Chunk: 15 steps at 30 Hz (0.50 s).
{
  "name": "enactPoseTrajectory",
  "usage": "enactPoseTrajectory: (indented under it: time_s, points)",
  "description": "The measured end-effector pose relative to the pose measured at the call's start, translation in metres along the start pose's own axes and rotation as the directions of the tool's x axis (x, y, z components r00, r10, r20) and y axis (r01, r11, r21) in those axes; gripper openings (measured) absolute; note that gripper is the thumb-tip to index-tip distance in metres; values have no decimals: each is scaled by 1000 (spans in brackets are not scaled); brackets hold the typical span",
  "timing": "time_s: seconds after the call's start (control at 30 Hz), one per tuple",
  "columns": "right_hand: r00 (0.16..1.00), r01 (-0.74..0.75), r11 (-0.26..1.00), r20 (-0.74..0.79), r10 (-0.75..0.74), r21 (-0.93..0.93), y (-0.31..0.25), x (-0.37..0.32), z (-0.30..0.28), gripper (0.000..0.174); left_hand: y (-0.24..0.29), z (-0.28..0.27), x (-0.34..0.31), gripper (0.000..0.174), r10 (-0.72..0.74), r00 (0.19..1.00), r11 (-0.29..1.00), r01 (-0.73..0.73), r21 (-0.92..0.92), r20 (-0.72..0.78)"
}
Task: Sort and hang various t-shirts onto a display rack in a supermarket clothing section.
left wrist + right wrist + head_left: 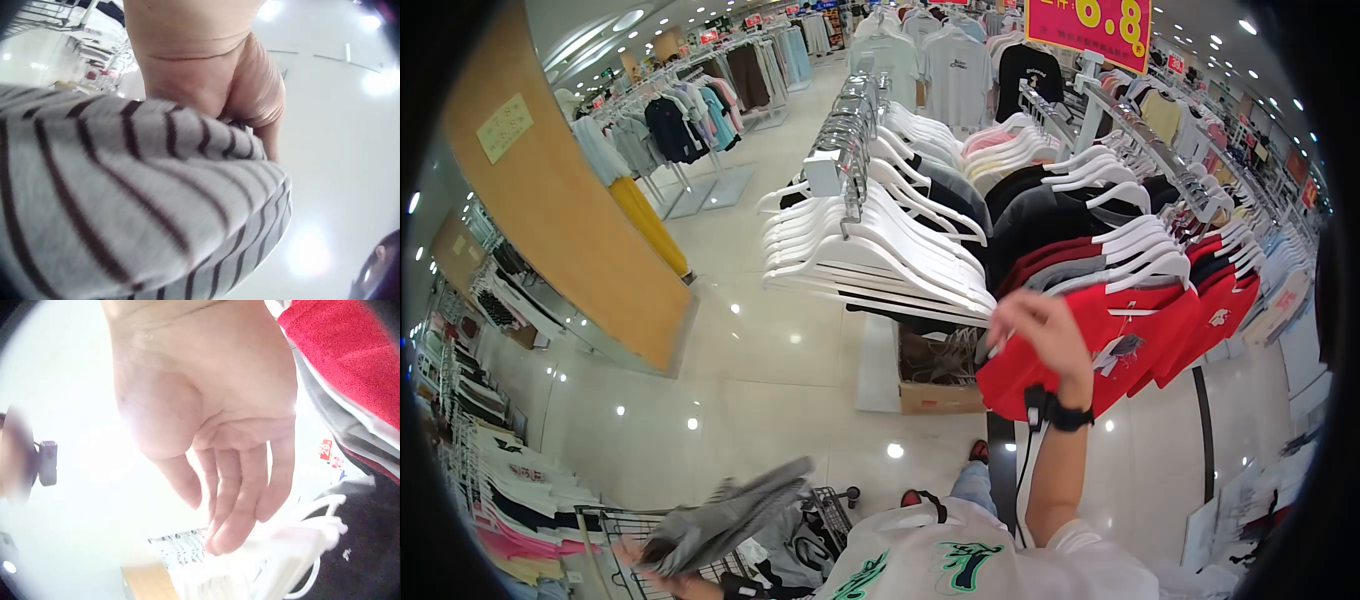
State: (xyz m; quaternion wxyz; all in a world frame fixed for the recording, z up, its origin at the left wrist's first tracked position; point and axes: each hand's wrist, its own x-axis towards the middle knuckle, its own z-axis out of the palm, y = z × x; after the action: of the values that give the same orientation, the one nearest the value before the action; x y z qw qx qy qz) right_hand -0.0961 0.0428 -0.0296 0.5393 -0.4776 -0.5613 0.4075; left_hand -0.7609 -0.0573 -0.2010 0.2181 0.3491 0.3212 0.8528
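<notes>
My left hand (672, 582) grips a grey garment with dark stripes (735, 512), low at the left above a shopping cart. Up close in the left wrist view, the striped cloth (112, 194) fills the lower part and covers the fingers of the left hand (194, 81). Reaching forward, my right hand (1050, 335) holds nothing; its fingers are loosely bent. Beside it hangs a row of white hangers (890, 255) on a metal rail, with red shirts (1040, 370) just to the right. From the right wrist, the right hand's palm (212, 406) faces the camera, fingertips near white hangers (300, 550).
The wire shopping cart (830, 515) holds more grey clothing. Under the rail sits a cardboard box (940, 398) with hangers inside. A wood-panelled pillar (590, 220) stands at the left, and further clothes racks (680, 120) line the shop. A red price sign (1090, 30) tops the rail.
</notes>
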Motion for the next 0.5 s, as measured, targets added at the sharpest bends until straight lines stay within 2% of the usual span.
enactPoseTrajectory:
  time_s: [0.03,0.07,0.1,0.17,0.2,0.27,0.3,0.37,0.43,0.47,0.5]
  points:
    - [987,121,992,-99,-125,-46,0,19,-7,20,8,-4,0,90,-50,998,998,49,50,26]
    - [966,182,977,-166,-199,-113,-6,39,-13,19,16,-9,-1,88,-100,994,990,95,100,50]
    - [931,235,930,-211,-299,-282,-12,60,-18,18,23,-16,-3,85,-150,986,979,138,148,71]
    - [868,227,777,-240,-435,-588,-12,99,-31,20,31,-31,-7,81,-247,963,947,215,240,109]
    - [876,191,746,-232,-422,-637,-6,122,-38,21,34,-39,-6,78,-294,947,925,248,288,128]
    - [866,224,649,-157,-475,-727,20,165,-51,23,41,-54,-6,74,-391,906,870,307,386,159]
    - [860,227,651,-164,-483,-725,28,180,-53,23,43,-62,-7,72,-441,882,835,335,436,167]
    - [936,194,614,-42,-349,-765,35,200,-47,26,47,-73,-13,69,-539,826,751,386,535,162]
    - [934,222,575,2,-357,-787,39,205,-40,27,52,-81,-26,65,-629,767,652,432,623,127]
    - [950,174,545,-5,-311,-820,41,206,-37,28,57,-85,-36,64,-672,734,594,453,664,100]
    - [964,127,509,-14,-265,-852,41,207,-33,30,45,-51,-51,46,-631,738,420,583,695,-237]
